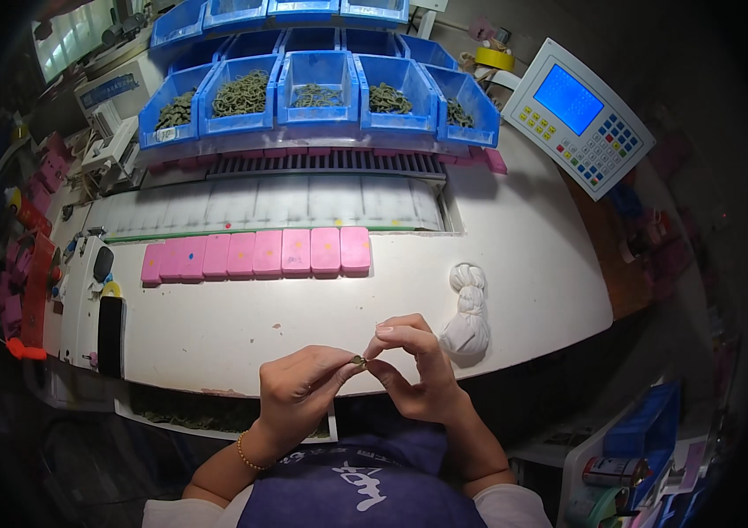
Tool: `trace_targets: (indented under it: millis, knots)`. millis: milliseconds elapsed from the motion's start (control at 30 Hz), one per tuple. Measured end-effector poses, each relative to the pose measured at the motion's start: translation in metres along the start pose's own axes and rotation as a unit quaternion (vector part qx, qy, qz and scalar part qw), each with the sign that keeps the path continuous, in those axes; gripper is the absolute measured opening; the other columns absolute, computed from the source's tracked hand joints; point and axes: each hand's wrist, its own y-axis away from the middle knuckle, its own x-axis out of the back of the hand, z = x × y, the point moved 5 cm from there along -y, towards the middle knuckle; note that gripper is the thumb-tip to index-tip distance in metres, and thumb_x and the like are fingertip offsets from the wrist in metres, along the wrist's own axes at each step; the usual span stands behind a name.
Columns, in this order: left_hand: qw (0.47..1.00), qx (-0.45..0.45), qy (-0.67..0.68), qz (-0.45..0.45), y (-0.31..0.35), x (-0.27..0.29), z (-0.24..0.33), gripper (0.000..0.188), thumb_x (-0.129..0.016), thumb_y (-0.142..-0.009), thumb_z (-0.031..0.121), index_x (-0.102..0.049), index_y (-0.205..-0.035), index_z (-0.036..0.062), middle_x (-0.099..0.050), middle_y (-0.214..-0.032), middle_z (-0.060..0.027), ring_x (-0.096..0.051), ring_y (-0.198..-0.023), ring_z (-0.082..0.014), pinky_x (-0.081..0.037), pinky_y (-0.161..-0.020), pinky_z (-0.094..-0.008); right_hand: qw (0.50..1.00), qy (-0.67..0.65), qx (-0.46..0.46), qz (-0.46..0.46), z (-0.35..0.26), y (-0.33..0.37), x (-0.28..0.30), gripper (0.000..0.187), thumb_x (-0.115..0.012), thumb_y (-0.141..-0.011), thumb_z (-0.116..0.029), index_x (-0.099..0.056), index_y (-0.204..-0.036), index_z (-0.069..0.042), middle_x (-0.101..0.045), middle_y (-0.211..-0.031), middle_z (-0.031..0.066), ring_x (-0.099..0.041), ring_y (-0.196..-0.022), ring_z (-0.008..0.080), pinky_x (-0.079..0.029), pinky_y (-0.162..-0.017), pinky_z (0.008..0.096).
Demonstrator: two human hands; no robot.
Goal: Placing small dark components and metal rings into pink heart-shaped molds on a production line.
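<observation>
A small olive-green piece (358, 360) sits between my two hands, just over the front edge of the white table. My left hand (297, 387) pinches it between thumb and fingertips. From the other side, the thumb and a finger of my right hand (418, 374) close on it too, while the other right fingers curl above. The piece is too small to tell its exact kind. To the right of my right hand lies a knotted white cloth bundle (468, 308). A row of pink blocks (255, 253) stands beyond my hands.
Blue bins (317, 110) with green ring-like pieces stand at the back. Before them lies a lit white panel (277, 202). A control unit with a blue screen (572, 97) stands at right, a black phone (112, 336) at left. Below the table edge an open drawer (333, 427) holds dark green pieces.
</observation>
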Motion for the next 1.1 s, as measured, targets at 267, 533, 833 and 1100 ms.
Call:
trace_targets:
  millis: [267,533,833,1100]
  knots:
    - [1.0,-0.006,0.0,0.002,-0.001,0.001,0.0,0.009,-0.076,-0.081,0.0,-0.072,-0.089,0.0018,-0.071,-0.08,-0.0093,-0.068,-0.066,-0.0191,-0.052,-0.058,-0.0276,1.0,0.005,0.011,0.002,-0.001,-0.004,0.0,0.061,-0.068,-0.078,0.016,-0.048,-0.132,-0.003,-0.053,-0.109,0.0141,-0.063,-0.095,0.0219,-0.054,-0.083,0.0324]
    - [1.0,-0.006,-0.014,-0.005,-0.002,0.001,-0.001,0.01,-0.076,-0.081,0.0,-0.072,-0.09,0.0021,-0.071,-0.08,-0.0097,-0.069,-0.067,-0.0202,-0.052,-0.059,-0.0281,1.0,0.011,-0.003,-0.016,0.003,-0.002,0.0,0.066,-0.066,-0.076,0.02,-0.044,-0.133,-0.003,-0.062,-0.094,0.0097,-0.057,-0.098,0.0204,-0.05,-0.093,0.0363]
    - [1.0,-0.001,-0.023,-0.013,-0.006,-0.001,-0.002,0.01,-0.076,-0.08,0.0,-0.072,-0.089,0.002,-0.071,-0.08,-0.0099,-0.069,-0.068,-0.0207,-0.053,-0.059,-0.0284,1.0,0.028,0.006,-0.012,0.005,-0.003,0.005,0.064,-0.069,-0.075,0.016,-0.05,-0.132,-0.006,-0.059,-0.106,0.0121,-0.059,-0.099,0.0262,-0.051,-0.084,0.0362]
    - [0.978,0.113,0.167,0.055,0.003,-0.005,-0.044,0.017,-0.078,-0.079,-0.002,-0.075,-0.094,0.003,-0.06,-0.094,-0.005,-0.054,-0.068,-0.0061,-0.041,-0.055,-0.0192,0.994,0.07,-0.08,-0.038,0.019,0.0,-0.005,0.026,-0.072,-0.086,-0.007,-0.064,-0.111,-0.004,-0.065,-0.103,0.009,-0.057,-0.099,0.0274,-0.047,-0.085,0.0358]
